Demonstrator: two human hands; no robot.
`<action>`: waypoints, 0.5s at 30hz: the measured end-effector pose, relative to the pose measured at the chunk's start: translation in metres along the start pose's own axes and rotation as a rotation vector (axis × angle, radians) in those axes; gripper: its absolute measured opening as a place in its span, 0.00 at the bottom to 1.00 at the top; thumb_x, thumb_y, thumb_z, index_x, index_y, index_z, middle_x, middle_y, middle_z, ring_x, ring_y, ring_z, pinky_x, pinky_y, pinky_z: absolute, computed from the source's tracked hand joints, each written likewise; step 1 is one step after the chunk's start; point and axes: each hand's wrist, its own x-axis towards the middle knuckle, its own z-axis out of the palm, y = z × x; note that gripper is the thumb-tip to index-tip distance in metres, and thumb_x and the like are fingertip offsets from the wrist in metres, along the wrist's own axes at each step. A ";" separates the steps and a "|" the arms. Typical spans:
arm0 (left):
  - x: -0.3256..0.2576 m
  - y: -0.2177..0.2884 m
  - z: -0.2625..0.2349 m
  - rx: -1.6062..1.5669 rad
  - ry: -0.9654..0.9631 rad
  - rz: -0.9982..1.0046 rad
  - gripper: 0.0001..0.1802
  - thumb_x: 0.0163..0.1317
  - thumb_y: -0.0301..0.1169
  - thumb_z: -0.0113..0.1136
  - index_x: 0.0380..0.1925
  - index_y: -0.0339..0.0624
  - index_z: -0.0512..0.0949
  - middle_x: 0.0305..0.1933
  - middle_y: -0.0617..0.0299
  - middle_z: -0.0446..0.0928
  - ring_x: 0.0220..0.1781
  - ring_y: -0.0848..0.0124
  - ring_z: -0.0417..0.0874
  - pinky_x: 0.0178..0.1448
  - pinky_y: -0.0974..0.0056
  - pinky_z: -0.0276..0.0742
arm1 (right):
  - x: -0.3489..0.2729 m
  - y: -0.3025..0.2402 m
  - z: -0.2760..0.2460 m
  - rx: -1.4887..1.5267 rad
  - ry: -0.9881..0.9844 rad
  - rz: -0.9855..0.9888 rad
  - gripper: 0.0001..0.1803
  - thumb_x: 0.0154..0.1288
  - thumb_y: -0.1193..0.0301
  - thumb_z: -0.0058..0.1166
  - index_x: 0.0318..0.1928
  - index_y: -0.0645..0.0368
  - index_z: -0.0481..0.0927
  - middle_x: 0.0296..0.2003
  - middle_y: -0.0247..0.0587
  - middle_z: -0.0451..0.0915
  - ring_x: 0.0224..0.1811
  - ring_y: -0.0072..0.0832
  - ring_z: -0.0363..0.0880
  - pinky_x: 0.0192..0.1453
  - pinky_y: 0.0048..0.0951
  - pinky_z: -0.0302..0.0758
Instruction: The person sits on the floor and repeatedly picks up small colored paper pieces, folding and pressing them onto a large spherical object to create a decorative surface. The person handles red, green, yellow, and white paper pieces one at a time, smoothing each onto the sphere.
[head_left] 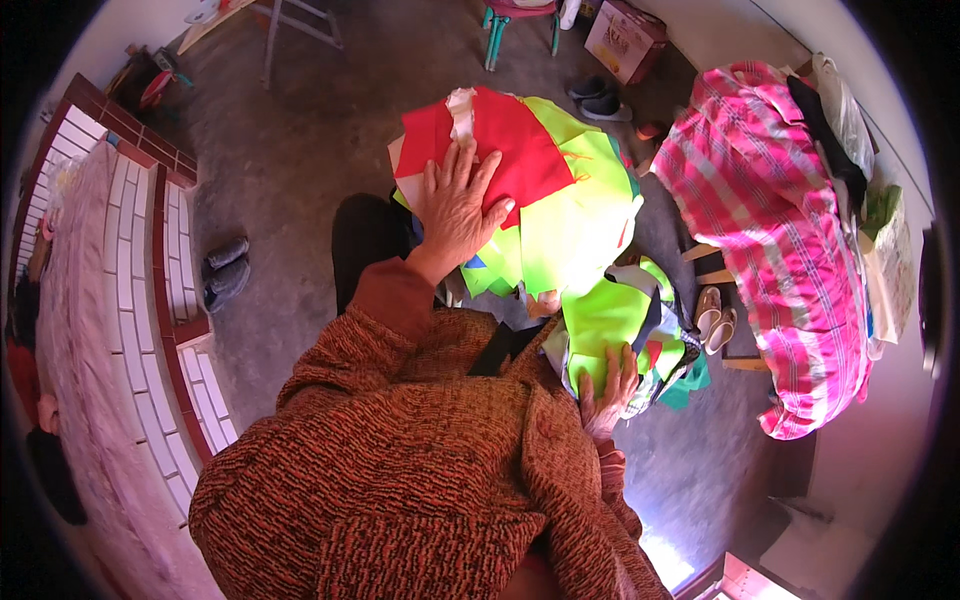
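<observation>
My left hand [458, 205] lies flat with fingers spread on a red cloth piece [510, 145] at the top of a heap of cut fabric on my lap. Bright yellow-green pieces [570, 225] spread to the right of the red one. Lower down, my right hand [607, 385] grips the edge of another yellow-green piece [610, 320] beside a bundle of mixed coloured scraps [668, 360]. Both arms wear a rust-brown knitted sweater [400, 440].
A big bundle wrapped in pink checked cloth [770, 220] stands to the right. Dark shoes [225, 270] lie on the concrete floor at left, beside a tiled red-and-white ledge [170, 250]. Pale sandals [715, 315], a cardboard box [625, 40] and a green stool [520, 20] are around.
</observation>
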 end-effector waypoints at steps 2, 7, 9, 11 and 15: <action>0.002 0.001 -0.001 0.022 0.003 0.023 0.36 0.61 0.56 0.49 0.66 0.51 0.61 0.71 0.47 0.56 0.71 0.47 0.55 0.69 0.37 0.48 | 0.002 0.000 0.000 0.018 0.015 0.006 0.31 0.53 0.63 0.61 0.59 0.56 0.72 0.64 0.52 0.62 0.67 0.51 0.57 0.69 0.50 0.54; 0.000 0.001 0.001 -0.002 0.008 0.015 0.35 0.61 0.53 0.52 0.66 0.55 0.62 0.71 0.49 0.56 0.72 0.50 0.55 0.69 0.36 0.48 | 0.007 -0.004 -0.003 0.025 -0.008 0.041 0.33 0.52 0.63 0.62 0.60 0.56 0.70 0.63 0.51 0.63 0.67 0.49 0.58 0.68 0.49 0.54; -0.005 -0.005 0.005 0.032 0.011 0.015 0.35 0.62 0.54 0.51 0.67 0.57 0.60 0.72 0.51 0.54 0.73 0.50 0.53 0.70 0.37 0.46 | 0.007 -0.004 -0.002 0.031 -0.001 0.046 0.34 0.52 0.62 0.63 0.61 0.56 0.70 0.63 0.49 0.64 0.67 0.49 0.59 0.68 0.48 0.55; -0.007 -0.004 0.006 0.015 0.014 0.028 0.35 0.61 0.55 0.50 0.67 0.58 0.60 0.72 0.50 0.55 0.73 0.49 0.53 0.70 0.37 0.45 | 0.008 -0.003 -0.001 0.049 0.014 0.054 0.34 0.52 0.60 0.62 0.61 0.56 0.71 0.63 0.49 0.64 0.67 0.48 0.59 0.68 0.48 0.55; -0.012 0.006 0.002 -0.014 0.005 0.044 0.35 0.61 0.56 0.50 0.66 0.57 0.62 0.71 0.48 0.54 0.72 0.47 0.52 0.69 0.36 0.44 | 0.006 -0.002 -0.001 0.050 0.018 0.072 0.34 0.52 0.59 0.62 0.61 0.54 0.71 0.64 0.47 0.64 0.67 0.47 0.59 0.68 0.47 0.55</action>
